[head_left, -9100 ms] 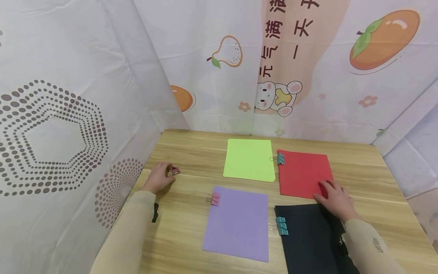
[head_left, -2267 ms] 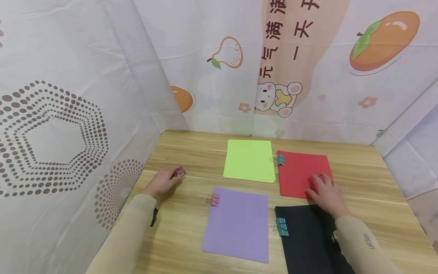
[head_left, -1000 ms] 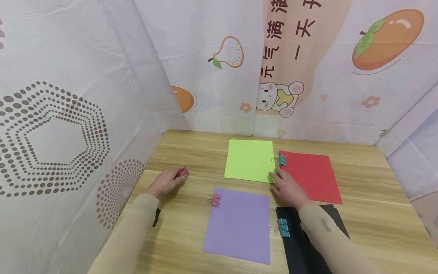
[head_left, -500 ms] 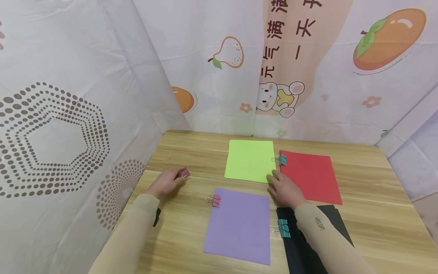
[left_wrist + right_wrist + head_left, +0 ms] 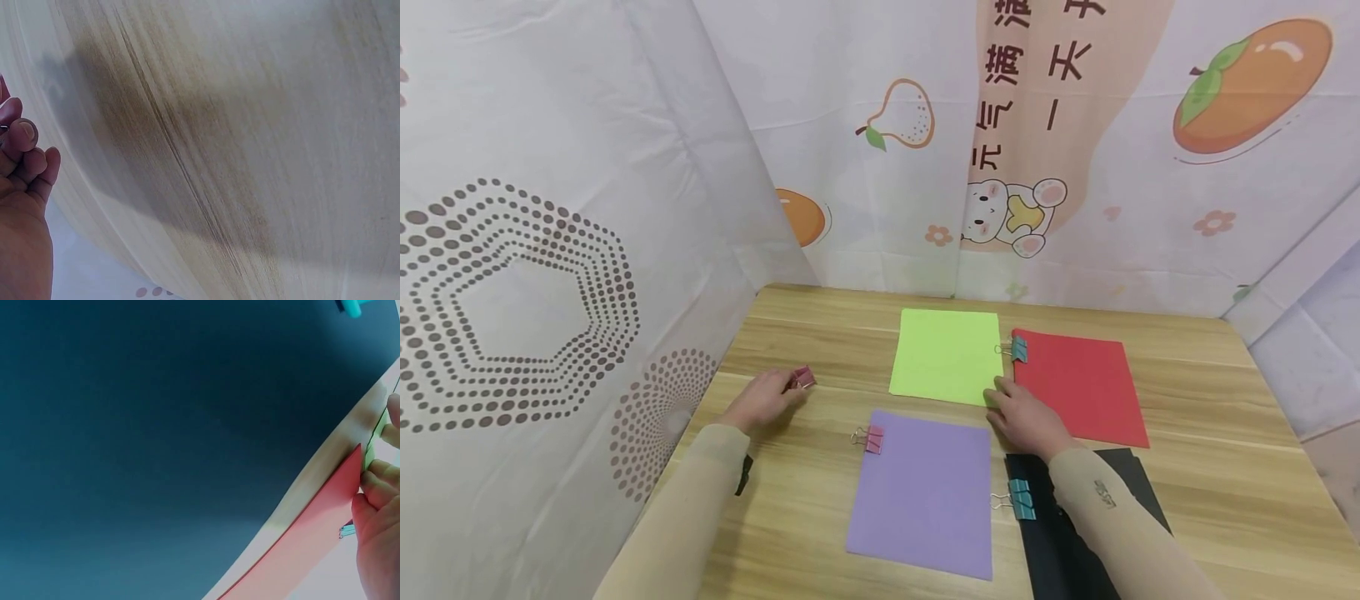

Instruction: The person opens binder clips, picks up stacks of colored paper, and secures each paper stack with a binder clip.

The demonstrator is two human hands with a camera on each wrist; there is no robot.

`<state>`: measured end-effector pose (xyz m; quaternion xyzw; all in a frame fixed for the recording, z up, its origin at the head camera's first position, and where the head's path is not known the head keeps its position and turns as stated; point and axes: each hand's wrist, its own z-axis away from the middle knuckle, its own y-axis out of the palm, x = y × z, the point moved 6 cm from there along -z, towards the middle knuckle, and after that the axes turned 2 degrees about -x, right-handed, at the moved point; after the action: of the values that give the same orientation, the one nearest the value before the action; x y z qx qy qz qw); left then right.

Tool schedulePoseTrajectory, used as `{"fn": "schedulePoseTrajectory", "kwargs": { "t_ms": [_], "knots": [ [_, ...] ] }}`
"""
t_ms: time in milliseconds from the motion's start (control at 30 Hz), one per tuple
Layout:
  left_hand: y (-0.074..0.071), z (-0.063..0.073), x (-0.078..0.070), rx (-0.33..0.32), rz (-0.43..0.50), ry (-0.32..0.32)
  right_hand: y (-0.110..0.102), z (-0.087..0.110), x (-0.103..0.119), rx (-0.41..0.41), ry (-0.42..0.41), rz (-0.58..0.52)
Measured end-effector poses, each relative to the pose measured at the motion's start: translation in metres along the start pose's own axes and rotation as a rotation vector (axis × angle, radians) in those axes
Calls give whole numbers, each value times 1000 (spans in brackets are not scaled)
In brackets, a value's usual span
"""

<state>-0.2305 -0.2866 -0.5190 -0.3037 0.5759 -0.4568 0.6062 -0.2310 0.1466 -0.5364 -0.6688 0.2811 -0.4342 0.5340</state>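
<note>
My left hand (image 5: 763,398) pinches a pink binder clip (image 5: 803,377) over the left side of the table; in the left wrist view only curled fingertips show. My right hand (image 5: 1028,417) is at the near right corner of a stack of lime-green paper (image 5: 947,354), fingertips and thumb at its edge, hiding that corner. The right wrist view has the fingers (image 5: 375,478) along the green edge. Beside it lies red paper (image 5: 1086,387) with a teal binder clip (image 5: 1019,349) on its left edge. My right forearm passes over black paper (image 5: 1120,483).
Purple paper (image 5: 921,492) lies front centre with a pink binder clip (image 5: 874,439) on its left edge. Another teal binder clip (image 5: 1022,499) holds the black paper. Printed curtains (image 5: 880,208) stand behind and left of the wooden table (image 5: 842,367).
My right hand has moved left from the red paper to the green stack's corner. The green stack has just slid slightly towards me. My left hand, still holding its clip, shifted slightly right earlier.
</note>
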Motion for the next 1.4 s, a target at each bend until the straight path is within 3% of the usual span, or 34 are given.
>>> {"fn": "schedulePoseTrajectory", "kwargs": {
  "t_ms": [600,1067,1400],
  "knots": [
    [1,2,3,26,7,-13,-8,3,4,-34,-75,-14],
    [6,-1,7,40,1,-11,-10,-18,0,-7,197,-140],
    [6,0,5,30,-6,-1,-8,-32,7,1,330,-100]
  ]
}}
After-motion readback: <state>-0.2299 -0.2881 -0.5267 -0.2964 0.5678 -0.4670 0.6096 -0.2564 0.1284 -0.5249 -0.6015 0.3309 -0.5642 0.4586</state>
